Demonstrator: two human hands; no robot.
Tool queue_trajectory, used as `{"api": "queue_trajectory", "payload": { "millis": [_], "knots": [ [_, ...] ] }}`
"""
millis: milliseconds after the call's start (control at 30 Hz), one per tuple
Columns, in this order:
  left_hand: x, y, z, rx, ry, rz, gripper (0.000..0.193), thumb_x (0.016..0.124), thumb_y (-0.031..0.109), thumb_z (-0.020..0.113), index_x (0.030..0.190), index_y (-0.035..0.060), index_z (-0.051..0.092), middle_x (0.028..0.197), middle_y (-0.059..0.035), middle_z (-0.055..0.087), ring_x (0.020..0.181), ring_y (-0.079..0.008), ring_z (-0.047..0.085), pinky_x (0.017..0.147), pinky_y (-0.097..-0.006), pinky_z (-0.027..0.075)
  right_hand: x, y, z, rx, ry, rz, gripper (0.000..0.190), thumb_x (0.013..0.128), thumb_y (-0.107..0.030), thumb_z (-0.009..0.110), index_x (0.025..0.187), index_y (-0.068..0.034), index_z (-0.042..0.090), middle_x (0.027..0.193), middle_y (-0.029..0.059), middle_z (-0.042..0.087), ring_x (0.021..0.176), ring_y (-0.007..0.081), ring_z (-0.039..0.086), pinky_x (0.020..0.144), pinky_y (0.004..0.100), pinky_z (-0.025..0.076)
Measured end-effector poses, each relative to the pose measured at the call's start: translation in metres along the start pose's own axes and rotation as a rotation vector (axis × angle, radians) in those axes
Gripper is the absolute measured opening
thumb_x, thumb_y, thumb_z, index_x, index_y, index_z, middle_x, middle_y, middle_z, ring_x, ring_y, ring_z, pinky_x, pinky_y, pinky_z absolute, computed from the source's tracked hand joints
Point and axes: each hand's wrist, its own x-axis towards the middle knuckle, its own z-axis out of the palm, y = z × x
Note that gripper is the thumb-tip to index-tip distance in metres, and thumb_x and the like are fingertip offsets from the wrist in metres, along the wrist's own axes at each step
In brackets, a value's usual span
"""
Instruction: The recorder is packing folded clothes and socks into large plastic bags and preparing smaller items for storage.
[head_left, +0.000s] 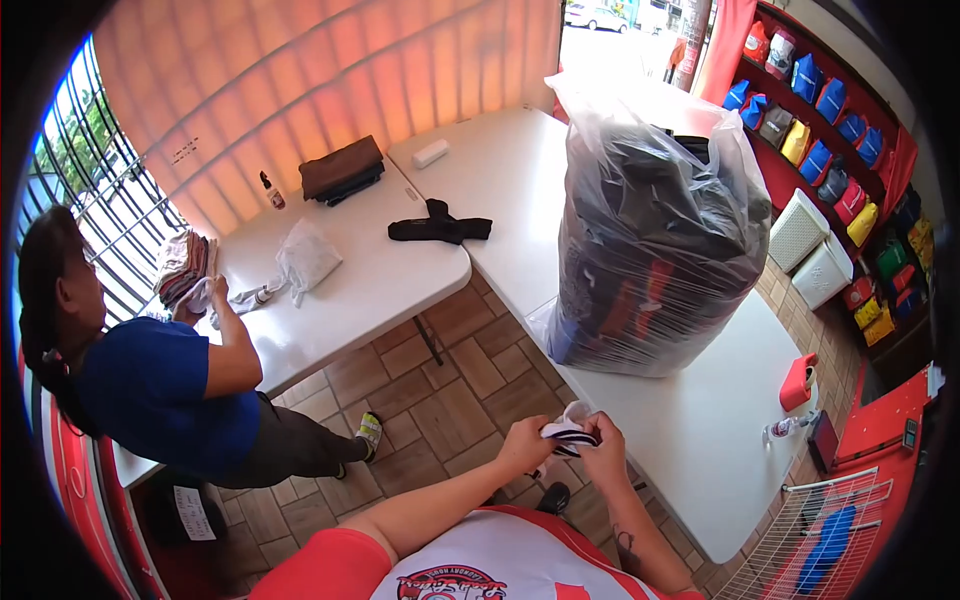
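A small white cloth with dark stripes (571, 434), probably a sock, is pinched between my two hands, in front of my body. My left hand (526, 444) grips its left side and my right hand (604, 448) its right side. Beyond them, a big clear plastic bag full of dark clothes (660, 247) stands on a white table (697, 420). Black socks (439, 225) lie across the seam of the tables, and folded dark garments (342, 171) are stacked farther back.
A co-worker in a blue shirt (161, 390) handles pale cloth at the left table (360, 300), beside a pile of folded clothes (184, 262). A spray bottle (784, 429) and a red container (796, 382) stand on the right table. A wire rack (817, 525) is at lower right.
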Motion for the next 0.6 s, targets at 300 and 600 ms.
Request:
{"api": "queue_trajectory", "payload": {
  "millis": [300,600],
  "knots": [
    [-0.015,-0.024,-0.009,-0.64,0.036,0.157,0.023,0.076,0.0,0.057,0.099,0.0031,0.059,0.086,-0.0079,0.066,0.08,-0.0134,0.061,0.069,-0.0286,0.047,-0.004,-0.032,0.044,-0.22,0.115,-0.085,0.022,0.07,0.006,0.061,0.084,-0.005,0.048,0.074,0.006,0.056,0.072,0.016,0.059,0.067,0.0287,0.046],
    [-0.006,-0.025,-0.037,-0.189,0.382,0.098,0.032,0.073,0.014,0.069,0.102,0.0049,0.058,0.082,-0.0149,0.063,0.08,-0.02,0.064,0.07,-0.0346,0.049,0.021,-0.036,0.056,0.07,-0.027,0.079,0.033,0.07,0.014,0.052,0.099,-0.003,0.056,0.086,0.0068,0.062,0.081,0.0154,0.059,0.074,0.027,0.047]
  ]
}}
